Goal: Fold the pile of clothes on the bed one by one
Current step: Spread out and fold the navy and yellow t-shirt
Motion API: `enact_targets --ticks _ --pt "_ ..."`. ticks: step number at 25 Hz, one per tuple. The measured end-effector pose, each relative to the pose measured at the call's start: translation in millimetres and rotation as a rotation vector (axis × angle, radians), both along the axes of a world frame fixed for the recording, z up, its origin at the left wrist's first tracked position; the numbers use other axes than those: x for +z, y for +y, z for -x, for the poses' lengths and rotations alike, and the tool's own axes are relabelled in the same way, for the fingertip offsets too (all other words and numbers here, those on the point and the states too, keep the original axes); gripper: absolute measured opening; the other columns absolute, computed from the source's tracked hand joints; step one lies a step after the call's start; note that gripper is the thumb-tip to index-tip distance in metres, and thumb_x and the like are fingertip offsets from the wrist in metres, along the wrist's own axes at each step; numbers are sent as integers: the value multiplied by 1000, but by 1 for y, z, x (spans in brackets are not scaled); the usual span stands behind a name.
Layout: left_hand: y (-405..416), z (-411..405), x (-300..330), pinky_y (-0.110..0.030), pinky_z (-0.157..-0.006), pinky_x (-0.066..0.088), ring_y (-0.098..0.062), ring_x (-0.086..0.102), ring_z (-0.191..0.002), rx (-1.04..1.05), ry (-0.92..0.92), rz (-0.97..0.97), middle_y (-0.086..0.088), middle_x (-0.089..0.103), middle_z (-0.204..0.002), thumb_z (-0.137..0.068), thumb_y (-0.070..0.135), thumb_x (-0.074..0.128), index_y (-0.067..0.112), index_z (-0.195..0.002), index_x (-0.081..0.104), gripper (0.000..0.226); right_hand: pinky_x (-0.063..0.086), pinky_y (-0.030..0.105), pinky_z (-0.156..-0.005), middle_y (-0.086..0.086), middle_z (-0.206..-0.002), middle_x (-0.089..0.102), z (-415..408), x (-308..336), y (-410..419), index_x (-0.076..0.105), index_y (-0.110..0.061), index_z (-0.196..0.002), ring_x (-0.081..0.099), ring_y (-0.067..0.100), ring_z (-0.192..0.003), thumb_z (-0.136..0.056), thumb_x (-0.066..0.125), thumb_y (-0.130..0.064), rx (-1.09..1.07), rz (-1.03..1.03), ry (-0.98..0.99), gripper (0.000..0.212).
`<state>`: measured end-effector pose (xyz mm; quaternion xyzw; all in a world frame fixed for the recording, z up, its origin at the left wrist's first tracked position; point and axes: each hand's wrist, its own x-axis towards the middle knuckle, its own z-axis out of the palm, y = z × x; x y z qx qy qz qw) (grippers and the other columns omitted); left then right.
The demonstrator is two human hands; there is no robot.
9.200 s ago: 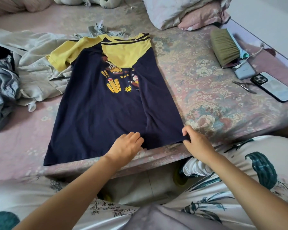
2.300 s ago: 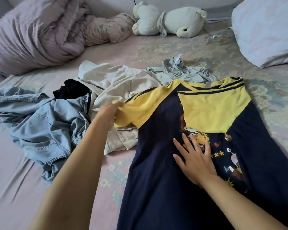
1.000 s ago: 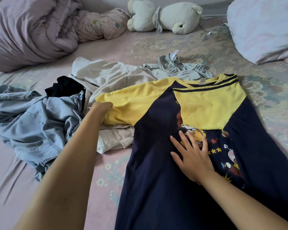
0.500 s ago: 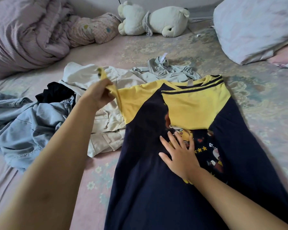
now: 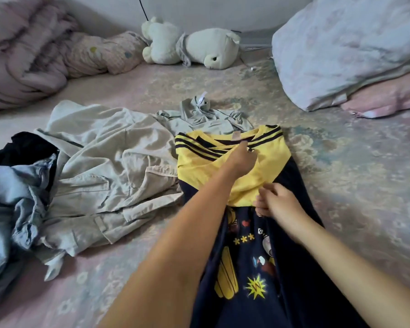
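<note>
On the bed [image 5: 341, 185], near its middle, the shirt [image 5: 294, 268] lies flat with both sides now turned in. Half a second ago the left hand [image 5: 240, 159] was lifting the yellow sleeve [image 5: 199, 166] up off the beige garment; now that sleeve has been carried over and laid across the yellow chest, its dark stripes running slantwise below the collar. The left hand rests at the sleeve's end just under the collar, fingers curled on the cloth; whether it pinches the cuff or only presses it down I cannot tell for sure, though it looks like a grip. The right hand [image 5: 277, 202], which lay flat on the print a moment back, has shifted up to the lower edge of the yellow panel, fingers bent and seemingly nipping the fabric there.

So the shirt has gone from a wide shape to a narrow strip, which I judge finishes the lengthwise folds. What is left for this piece is probably to smooth the sleeve and fold the strip end over end.

Beside it to the left, the beige garment [image 5: 100, 166], a grey top [image 5: 204, 114], the jeans [image 5: 14, 209] and something black [image 5: 21, 145] wait unfolded, so most of the pile remains.
</note>
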<state>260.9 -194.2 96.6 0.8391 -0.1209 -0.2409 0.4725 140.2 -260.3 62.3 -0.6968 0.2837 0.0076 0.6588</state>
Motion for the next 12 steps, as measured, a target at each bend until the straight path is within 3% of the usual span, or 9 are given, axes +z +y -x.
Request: enact_targets --ticks 2,3,5,9,12 --pt "30 -6 -7 -30 -72 46 -24 57 -93 -22 -282 -135 -13 55 -115 -98 14 39 9 -142 35 44 51 40 -78 2 -98 59 -32 8 -6 51 -13 -120 61 25 -88 -97 45 -24 39 360 13 26" --pt "49 -16 -11 -34 -88 46 -26 53 -108 -43 -411 -241 -15 51 -126 -98 12 38 8 -144 34 46 46 34 -74 3 -107 56 -54 12 -9 49 -11 -122 58 26 -93 -97 44 -27 55 480 46 30" --pt "86 -44 -13 -38 -107 35 -30 41 -128 -21 -518 -393 -16 42 -141 -98 7 35 5 -142 37 44 42 33 -74 12 -123 53 -99 13 -17 46 -3 -127 54 32 -106 -97 45 -36 36 588 169 44" --pt "116 -105 -19 -45 -97 39 -35 46 -121 8 -571 -557 -17 51 -131 -95 -2 34 6 -131 46 40 45 43 -95 13 -130 54 -148 -5 -23 47 -7 -130 51 36 -117 -88 50 -58 67 669 383 66" --pt "118 -131 -21 -43 -101 33 -31 40 -127 -136 -597 -758 -11 49 -134 -98 14 44 14 -135 48 37 37 45 -99 12 -136 46 -163 -10 -22 42 -10 -134 42 34 -125 -87 51 -60 19 831 345 70"
